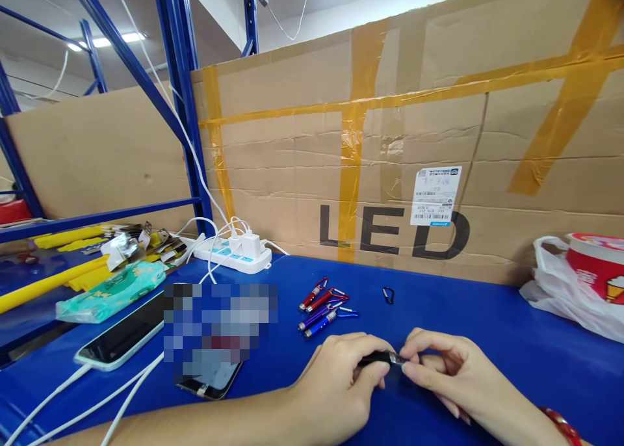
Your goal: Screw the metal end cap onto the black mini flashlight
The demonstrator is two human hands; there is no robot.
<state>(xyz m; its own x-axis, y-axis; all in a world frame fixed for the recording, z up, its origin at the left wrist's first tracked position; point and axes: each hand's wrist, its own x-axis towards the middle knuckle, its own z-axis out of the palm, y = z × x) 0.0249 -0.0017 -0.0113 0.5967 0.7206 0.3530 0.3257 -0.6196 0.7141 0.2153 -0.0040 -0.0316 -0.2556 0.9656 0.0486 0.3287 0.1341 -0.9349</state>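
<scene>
My left hand (341, 381) is wrapped round a small black cylinder (374, 358) with a silvery end, low in the centre of the view. The fingertips of my right hand (443, 368) pinch that silvery end, so both hands are on the same object. Behind my left hand lie several small metal cylinders with clips: red ones (327, 300), a purple one (319, 316) and a blue one (322, 324). A black carabiner clip (388, 295) lies apart from them, farther back.
On the left are a charging phone (127, 332), a second phone (214, 380), cables, a white power strip (234, 256) and a teal packet (117, 292). A red tub (595, 267) in a white bag stands right. Tall cardboard (292, 173) borders the blue table (468, 303).
</scene>
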